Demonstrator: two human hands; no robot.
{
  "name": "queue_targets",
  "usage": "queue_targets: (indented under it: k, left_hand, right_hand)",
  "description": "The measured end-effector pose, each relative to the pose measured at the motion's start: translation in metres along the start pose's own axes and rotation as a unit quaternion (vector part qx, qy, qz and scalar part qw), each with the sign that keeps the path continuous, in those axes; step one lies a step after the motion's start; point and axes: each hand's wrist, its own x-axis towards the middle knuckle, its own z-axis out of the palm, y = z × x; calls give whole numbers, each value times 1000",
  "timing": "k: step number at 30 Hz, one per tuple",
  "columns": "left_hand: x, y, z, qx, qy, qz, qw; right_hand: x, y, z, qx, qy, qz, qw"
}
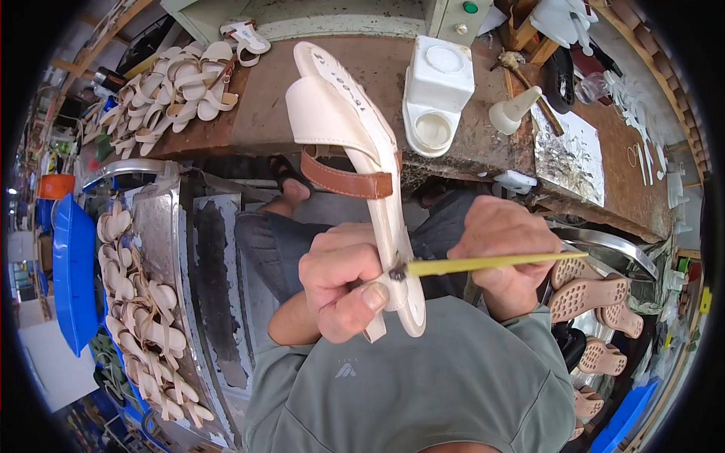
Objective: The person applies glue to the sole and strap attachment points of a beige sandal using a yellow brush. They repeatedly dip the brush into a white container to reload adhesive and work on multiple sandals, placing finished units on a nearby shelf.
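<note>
My left hand (346, 285) is closed around the heel end of a cream sandal (387, 230), thumb on top. The sandal's toe points away from me; a wide cream band (326, 112) and a brown strap (347, 180) cross it. My right hand (506, 245) grips a glue brush (483, 263) with a flat yellow handle. Its dark, short tip touches the sandal's cream edge beside my left thumb. Some of my right fingers are hidden behind the handle.
A white glue pot (438, 94) and a cream cone-shaped bottle (516, 109) stand on the brown bench (257, 98). Heaped sandal uppers (177, 87) lie at the far left, with more sandals (143, 317) racked at my left. Pink-beige soles (589, 298) sit at my right.
</note>
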Motion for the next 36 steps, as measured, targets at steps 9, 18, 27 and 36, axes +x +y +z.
queue_targets:
  k: [9, 18, 27, 36]
  left_hand:
    - [6, 12, 4, 44, -30, 2, 999]
    - [8, 11, 1, 53, -29, 9, 998]
    - [-3, 4, -1, -61, 42, -61, 995]
    - [-30, -14, -13, -353, 54, -42, 933]
  right_hand:
    - [17, 4, -3, -69, 17, -41, 997]
    - [23, 10, 0, -144, 37, -68, 986]
    - [24, 23, 7, -95, 47, -41, 994]
    - [15, 3, 7, 36, -33, 89, 995]
